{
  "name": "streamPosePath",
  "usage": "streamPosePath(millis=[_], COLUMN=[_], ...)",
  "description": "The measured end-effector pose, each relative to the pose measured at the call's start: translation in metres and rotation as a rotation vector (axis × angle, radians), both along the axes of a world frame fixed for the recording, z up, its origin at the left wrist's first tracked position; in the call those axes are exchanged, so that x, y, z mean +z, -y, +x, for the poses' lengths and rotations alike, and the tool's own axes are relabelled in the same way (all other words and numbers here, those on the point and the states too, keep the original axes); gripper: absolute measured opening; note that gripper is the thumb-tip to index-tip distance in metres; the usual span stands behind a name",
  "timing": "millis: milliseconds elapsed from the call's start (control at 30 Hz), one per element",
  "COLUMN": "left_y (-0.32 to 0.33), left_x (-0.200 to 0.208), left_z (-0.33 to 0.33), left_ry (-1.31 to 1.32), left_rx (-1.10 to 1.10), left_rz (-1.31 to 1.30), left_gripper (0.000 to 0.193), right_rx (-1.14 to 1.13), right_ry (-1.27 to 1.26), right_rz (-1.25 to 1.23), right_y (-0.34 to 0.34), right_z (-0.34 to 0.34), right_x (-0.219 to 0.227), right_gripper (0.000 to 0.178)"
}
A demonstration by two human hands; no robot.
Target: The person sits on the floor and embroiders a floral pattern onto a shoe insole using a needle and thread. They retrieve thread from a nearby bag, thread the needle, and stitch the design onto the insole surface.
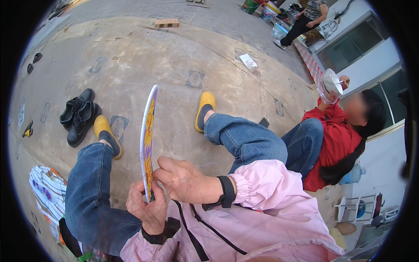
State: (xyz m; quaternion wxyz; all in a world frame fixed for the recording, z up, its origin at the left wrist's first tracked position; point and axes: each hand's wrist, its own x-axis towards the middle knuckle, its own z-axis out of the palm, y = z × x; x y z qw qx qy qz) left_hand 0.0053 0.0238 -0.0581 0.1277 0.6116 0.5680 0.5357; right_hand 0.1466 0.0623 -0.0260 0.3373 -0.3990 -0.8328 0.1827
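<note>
Both hands (148,209) (183,181) gripping patterned insole (148,139) (edge-on), fingers closed

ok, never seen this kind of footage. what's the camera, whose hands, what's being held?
One fisheye camera worn on a person's head, looking down, so straight edges bend near the rim. The pink sleeves coming in from below are the wearer's own. The left hand and right hand both grip the lower end of a thin flat panel, seen edge-on, with an orange flower print. Jeans and yellow shoes are the wearer's too. On the worn concrete floor lies a pair of black shoes. At right, another person in red sits holding up a clear bag.
</note>
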Motion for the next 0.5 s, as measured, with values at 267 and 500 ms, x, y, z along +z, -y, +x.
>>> streamPosePath(millis=[267, 500], left_y=[-0.002, 0.001], left_x=[0.006, 0.001], left_z=[-0.006, -0.011], left_ry=[-0.052, -0.063], left_rx=[0.038, 0.073], left_rz=[0.105, 0.087], left_gripper=[0.016, 0.019], right_rx=[-0.006, -0.045], right_ry=[0.011, 0.032], right_rz=[-0.106, -0.054], right_y=[-0.003, -0.002], right_z=[0.003, 0.001], right_x=[0.013, 0.015], right_gripper=[0.017, 0.014])
